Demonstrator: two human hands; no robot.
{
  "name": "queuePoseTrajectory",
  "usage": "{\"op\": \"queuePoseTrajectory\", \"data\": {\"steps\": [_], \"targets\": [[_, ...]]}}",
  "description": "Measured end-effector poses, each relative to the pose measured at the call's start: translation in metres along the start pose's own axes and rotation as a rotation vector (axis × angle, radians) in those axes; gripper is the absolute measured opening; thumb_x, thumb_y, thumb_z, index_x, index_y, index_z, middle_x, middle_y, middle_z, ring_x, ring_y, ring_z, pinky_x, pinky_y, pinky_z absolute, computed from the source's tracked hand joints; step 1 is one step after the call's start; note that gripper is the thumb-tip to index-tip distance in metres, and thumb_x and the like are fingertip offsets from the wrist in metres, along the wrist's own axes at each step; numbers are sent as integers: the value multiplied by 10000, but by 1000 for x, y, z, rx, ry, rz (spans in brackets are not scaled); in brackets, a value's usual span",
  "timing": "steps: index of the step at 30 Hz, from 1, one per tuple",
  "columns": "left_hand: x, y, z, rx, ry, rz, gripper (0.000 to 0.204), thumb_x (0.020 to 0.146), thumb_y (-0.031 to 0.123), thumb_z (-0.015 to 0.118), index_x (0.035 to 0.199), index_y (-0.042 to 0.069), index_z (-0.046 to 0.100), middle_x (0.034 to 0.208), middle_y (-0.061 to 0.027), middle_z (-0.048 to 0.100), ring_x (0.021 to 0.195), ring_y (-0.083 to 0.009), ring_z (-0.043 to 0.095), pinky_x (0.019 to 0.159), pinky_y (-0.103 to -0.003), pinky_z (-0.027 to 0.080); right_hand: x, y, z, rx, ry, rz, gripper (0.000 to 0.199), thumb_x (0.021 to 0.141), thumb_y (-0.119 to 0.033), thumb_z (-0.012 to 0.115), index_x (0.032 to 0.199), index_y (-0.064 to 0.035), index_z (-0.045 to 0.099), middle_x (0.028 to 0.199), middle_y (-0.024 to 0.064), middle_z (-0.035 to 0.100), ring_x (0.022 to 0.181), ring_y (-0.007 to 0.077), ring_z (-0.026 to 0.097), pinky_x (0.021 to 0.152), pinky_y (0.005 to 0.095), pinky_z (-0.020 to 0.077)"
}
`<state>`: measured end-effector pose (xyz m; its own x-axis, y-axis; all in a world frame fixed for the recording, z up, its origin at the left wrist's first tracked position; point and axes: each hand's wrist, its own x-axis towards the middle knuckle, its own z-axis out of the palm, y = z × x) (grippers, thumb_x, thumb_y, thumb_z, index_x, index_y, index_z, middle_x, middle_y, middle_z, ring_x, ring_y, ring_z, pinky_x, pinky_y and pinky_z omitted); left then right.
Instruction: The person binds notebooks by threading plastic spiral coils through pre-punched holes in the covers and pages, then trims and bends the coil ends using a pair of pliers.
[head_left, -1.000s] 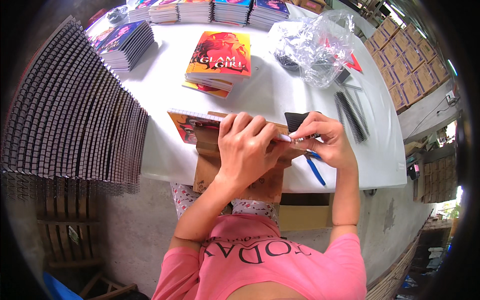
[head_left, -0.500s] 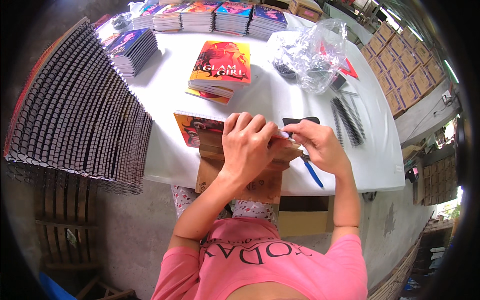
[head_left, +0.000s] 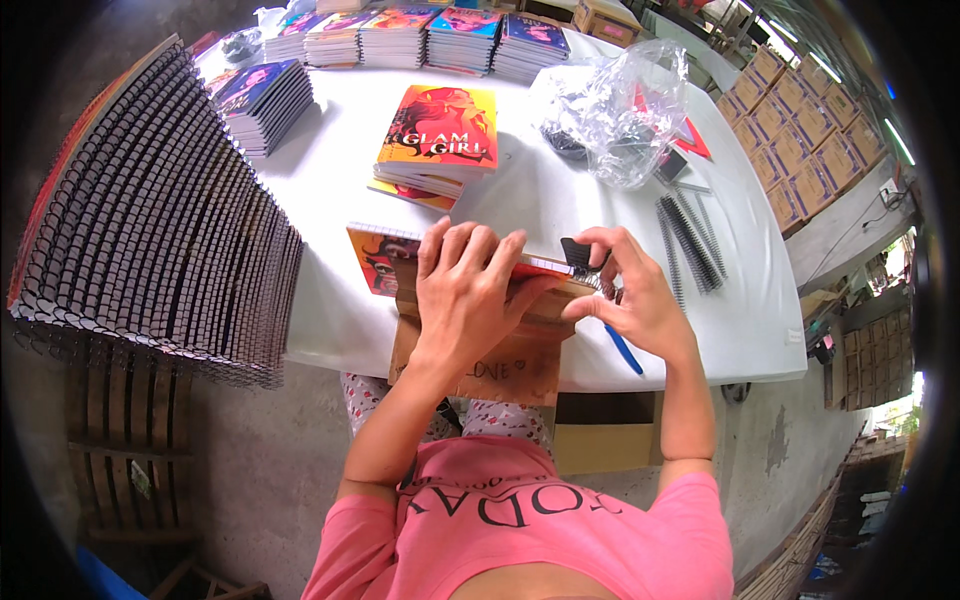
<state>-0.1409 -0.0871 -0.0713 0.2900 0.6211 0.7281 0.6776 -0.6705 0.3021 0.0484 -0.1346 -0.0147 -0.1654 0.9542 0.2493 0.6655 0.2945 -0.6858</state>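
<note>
A notebook with an orange and red cover [head_left: 372, 262] stands on edge in a brown cardboard holder [head_left: 480, 372] at the table's front. My left hand [head_left: 462, 295] lies over its upper edge, thumb on the near side and fingers beyond, gripping it. At the notebook's right end, a thin spiral coil [head_left: 598, 280] sticks out. My right hand [head_left: 645, 300] curves round that coil, index finger raised and thumb below. The other fingertips are partly hidden. Just behind is a black flat piece [head_left: 575, 252]. Blue-handled pliers [head_left: 624, 350] lie beneath my right hand.
A tall mass of spiral-bound notebooks [head_left: 160, 220] fills the left. A pile of red-orange notebooks [head_left: 440, 130] stands ahead, with more stacks [head_left: 390, 40] along the far edge. Clear plastic bag [head_left: 630, 120] and black coils [head_left: 690, 240] lie right; cartons [head_left: 800, 130] are stacked beyond.
My right hand's fingers have spread from a pinch at the notebook's end, uncovering the coil. My left hand has shifted slightly left along the notebook's edge, its fingers further apart.
</note>
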Motion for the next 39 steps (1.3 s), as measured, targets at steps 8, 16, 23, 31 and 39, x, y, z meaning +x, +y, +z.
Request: {"op": "queuePoseTrajectory", "data": {"steps": [8, 16, 23, 31, 39], "targets": [[-2, -4, -1, -98, 23, 60, 293, 665, 386, 748, 760, 140, 619, 772, -26, 491, 793, -236, 471, 814, -391, 326, -6, -6, -4, 47, -132, 151, 188, 816, -83, 664, 993, -40, 619, 821, 92, 575, 694, 216, 561, 619, 313, 445], [-10, 0, -4, -94, 58, 66, 258, 661, 361, 737, 695, 154, 587, 763, -22, 472, 807, -241, 477, 845, -390, 317, -14, 4, 22, -51, 131, -202, 164, 775, -74, 685, 921, -36, 621, 828, 83, 570, 713, 223, 556, 612, 321, 446], [-11, 2, -3, -85, 67, 68, 260, 671, 363, 735, 715, 149, 595, 785, -22, 494, 830, -227, 500, 919, -415, 317, -17, -1, 35, -282, 208, -188, 120, 834, -184, 642, 861, -71, 612, 784, 38, 573, 681, 212, 551, 632, 339, 377], [-9, 2, -11, -195, 18, 59, 282, 692, 340, 735, 853, 132, 634, 840, -37, 541, 994, -233, 537, 1049, -477, 231, -19, -16, 18, -342, 57, -62, 214, 788, -201, 672, 954, -77, 619, 799, 54, 605, 695, 259, 587, 670, 380, 433], [-9, 15, -9, -277, 30, -28, 190, 735, 301, 720, 798, 134, 655, 865, -50, 584, 1053, -229, 551, 1098, -489, 111, -25, -10, 24, -419, 130, -156, 180, 796, -160, 657, 941, -61, 619, 807, 53, 607, 679, 246, 571, 654, 356, 413]]}}
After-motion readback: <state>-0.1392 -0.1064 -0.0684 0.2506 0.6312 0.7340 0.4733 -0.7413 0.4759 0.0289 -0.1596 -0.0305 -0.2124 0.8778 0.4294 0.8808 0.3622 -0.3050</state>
